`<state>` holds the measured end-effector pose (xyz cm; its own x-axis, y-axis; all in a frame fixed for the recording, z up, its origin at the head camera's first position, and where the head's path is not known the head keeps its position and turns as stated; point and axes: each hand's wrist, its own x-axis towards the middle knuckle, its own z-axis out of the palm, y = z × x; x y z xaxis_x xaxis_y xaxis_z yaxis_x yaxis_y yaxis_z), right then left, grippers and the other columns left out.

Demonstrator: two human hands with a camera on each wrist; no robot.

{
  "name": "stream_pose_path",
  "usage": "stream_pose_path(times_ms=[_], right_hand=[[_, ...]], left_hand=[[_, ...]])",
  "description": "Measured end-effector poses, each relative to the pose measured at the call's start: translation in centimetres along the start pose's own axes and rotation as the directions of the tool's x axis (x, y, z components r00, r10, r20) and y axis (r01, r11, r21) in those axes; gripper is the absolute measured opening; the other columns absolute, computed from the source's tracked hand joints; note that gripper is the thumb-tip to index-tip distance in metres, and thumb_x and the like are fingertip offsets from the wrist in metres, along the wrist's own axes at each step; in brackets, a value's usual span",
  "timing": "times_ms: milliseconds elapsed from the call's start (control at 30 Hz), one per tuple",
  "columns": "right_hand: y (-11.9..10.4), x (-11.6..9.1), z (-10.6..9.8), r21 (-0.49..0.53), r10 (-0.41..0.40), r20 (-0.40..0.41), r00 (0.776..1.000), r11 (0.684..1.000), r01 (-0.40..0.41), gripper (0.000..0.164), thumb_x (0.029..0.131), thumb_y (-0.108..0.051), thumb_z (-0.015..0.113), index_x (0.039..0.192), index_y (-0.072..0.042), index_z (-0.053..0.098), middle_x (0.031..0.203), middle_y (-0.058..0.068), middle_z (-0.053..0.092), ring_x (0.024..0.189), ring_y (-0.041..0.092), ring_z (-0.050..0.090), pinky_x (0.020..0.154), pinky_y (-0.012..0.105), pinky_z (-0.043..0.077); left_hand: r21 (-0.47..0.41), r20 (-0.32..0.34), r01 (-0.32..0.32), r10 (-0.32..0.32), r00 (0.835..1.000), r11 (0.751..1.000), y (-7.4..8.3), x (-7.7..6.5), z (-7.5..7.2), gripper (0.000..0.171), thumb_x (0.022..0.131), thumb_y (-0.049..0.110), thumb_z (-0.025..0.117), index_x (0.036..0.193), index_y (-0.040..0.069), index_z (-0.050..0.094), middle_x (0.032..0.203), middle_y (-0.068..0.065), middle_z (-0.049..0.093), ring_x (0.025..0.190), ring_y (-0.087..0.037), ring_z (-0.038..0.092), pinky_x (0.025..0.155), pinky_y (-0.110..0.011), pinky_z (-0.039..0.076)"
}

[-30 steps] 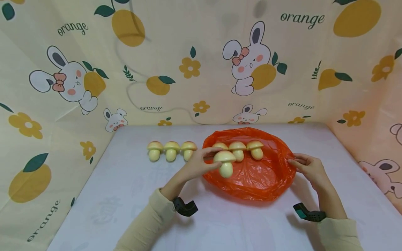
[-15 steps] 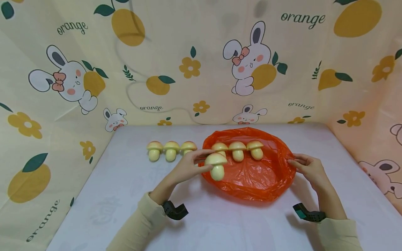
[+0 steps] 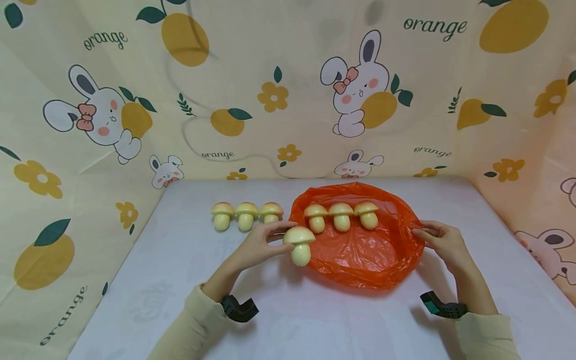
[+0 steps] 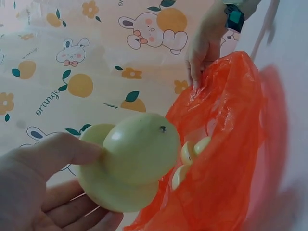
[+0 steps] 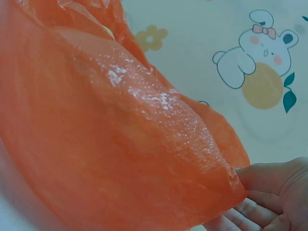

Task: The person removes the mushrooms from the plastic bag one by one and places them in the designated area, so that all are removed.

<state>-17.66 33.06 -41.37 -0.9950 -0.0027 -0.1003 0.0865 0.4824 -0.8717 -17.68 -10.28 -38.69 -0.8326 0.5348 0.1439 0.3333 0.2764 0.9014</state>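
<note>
Lying nearest, two beige sleeves (image 3: pixel 486 332) end at wrists that wear dark gadgets (image 3: pixel 443 305). The left hand (image 3: pixel 257 246) pinches a single mushroom (image 3: pixel 300 254), thumb and fingers apart only by its width. That mushroom is pale yellow-green, smooth and glossy, cap up and stem down; in the left wrist view a small dark spot (image 4: pixel 162 129) marks its rounded tip. It overlaps the left rim of a red plastic bag (image 3: pixel 360 277); whether they touch, I cannot tell. Toward the table's right edge, the right hand (image 3: pixel 446 244) grips the bag's rim between thumb and fingertips. Inside the bag, three similar mushrooms (image 3: pixel 341 223) sit in a row along its far part. Nearer the table's left edge, three loose mushrooms (image 3: pixel 246 219) with reddish-tinged caps lie side by side on the white table (image 3: pixel 144 295), the rightmost partly hidden by the left hand. Beyond the table's far edge, a cream cloth (image 3: pixel 297 47) printed with rabbits and fruit repeats "orange" in dark script, once running sideways.
</note>
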Motion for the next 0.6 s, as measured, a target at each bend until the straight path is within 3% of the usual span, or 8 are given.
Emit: stream_pose_path(times_ms=[200,600], right_hand=[[0.0,0.0,0.0,0.007,0.012,0.007,1.000,1.000,-0.012,0.062,0.097,-0.032,0.055,0.137,0.013,0.041,0.082,-0.038,0.060,0.080,-0.015,0.061,0.073,0.012,0.057],[-0.1,0.0,-0.1,0.040,0.022,0.017,1.000,0.999,-0.023,0.063,0.097,-0.032,0.056,0.138,0.013,0.039,0.084,-0.038,0.061,0.080,-0.015,0.061,0.073,0.013,0.057]], left_hand=[[-0.017,-0.002,-0.023,0.023,1.000,1.000,-0.4,-0.8,-0.2,0.047,0.085,0.007,0.070,0.130,-0.002,0.057,0.132,-0.020,0.061,0.121,-0.034,0.060,0.104,-0.032,0.051],[-0.012,-0.008,0.008,-0.008,1.000,1.000,-0.9,-2.0,-0.7,0.050,0.085,0.008,0.071,0.132,0.000,0.056,0.133,-0.018,0.061,0.122,-0.033,0.060,0.105,-0.036,0.049]])
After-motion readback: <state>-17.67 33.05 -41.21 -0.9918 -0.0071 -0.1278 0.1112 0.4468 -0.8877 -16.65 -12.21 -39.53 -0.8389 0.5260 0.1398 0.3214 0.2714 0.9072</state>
